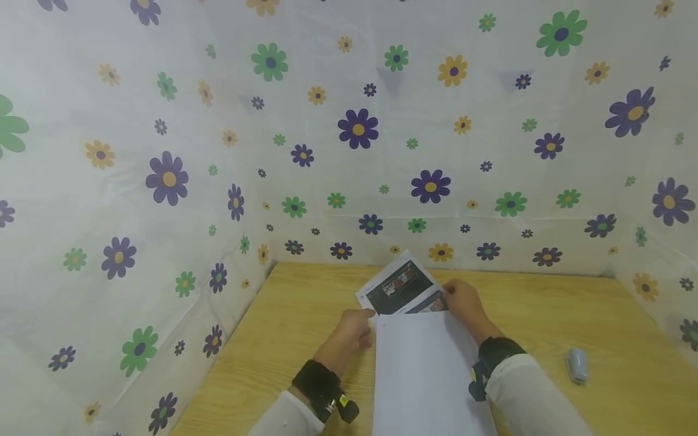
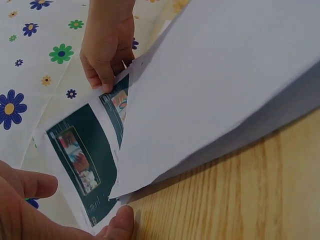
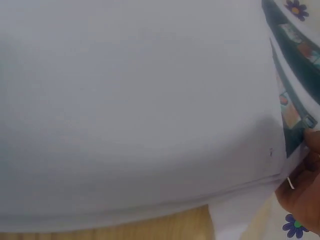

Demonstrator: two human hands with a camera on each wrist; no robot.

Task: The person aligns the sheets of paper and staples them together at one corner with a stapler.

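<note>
White sheets (image 1: pixel 428 369) lie toward me on the table, blank side up. From under their far edge a printed sheet (image 1: pixel 400 283) with dark green picture panels sticks out at a slant. My right hand (image 1: pixel 466 306) pinches the printed sheet near its right edge, thumb on top, as the left wrist view shows of that hand (image 2: pixel 107 55). At the left corner of the white sheets is my left hand (image 1: pixel 351 333), its index fingertip right at the paper. The left wrist view has its thumb (image 2: pixel 37 185) spread away from the finger beside the printed sheet's edge.
A small light blue stapler (image 1: pixel 577 365) stands on the wooden table (image 1: pixel 545 315) to the right of my right forearm. Flower-patterned sheeting (image 1: pixel 382 151) hangs along the table's back and both sides. Each wrist wears a black strap (image 1: pixel 316 384) with a camera.
</note>
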